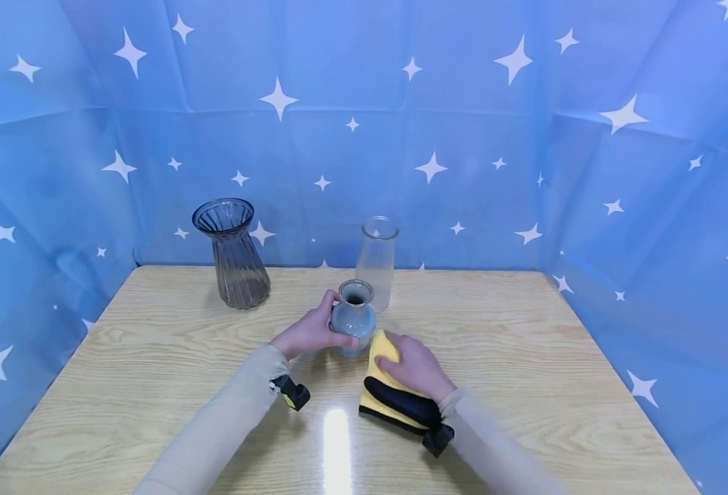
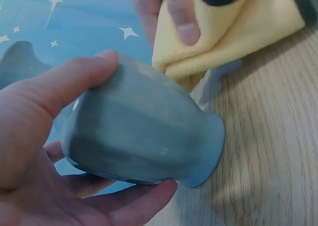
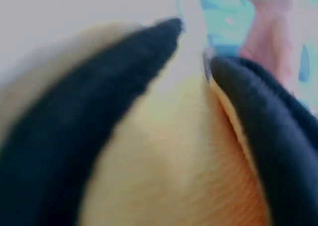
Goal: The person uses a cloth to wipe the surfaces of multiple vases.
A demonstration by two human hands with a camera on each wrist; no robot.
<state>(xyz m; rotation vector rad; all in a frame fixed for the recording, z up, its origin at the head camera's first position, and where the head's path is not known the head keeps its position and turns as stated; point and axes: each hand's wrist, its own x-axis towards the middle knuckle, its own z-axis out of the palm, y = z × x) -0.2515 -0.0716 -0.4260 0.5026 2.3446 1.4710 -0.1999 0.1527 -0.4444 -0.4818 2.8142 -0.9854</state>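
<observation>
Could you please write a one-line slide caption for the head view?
Left hand grips a small blue vase while right hand holds a yellow cloth beside it.

The small vase (image 1: pixel 353 317) stands at the table (image 1: pixel 153 357) centre. The left hand (image 1: pixel 309 333) is on its left; the cloth (image 1: pixel 381 385), under the right hand (image 1: pixel 414 368), lies right. Behind stand the ribbed vase (image 1: pixel 232 253), left, and the bottle (image 1: pixel 377 261).

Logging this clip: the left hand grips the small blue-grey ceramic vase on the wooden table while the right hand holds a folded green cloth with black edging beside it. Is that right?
Not quite. The folded cloth is yellow with black edging, not green; the head and left wrist views both show it. The rest stands: the left hand grips the small blue-grey ceramic vase on the wooden table, and the right hand holds the cloth beside it.
</observation>
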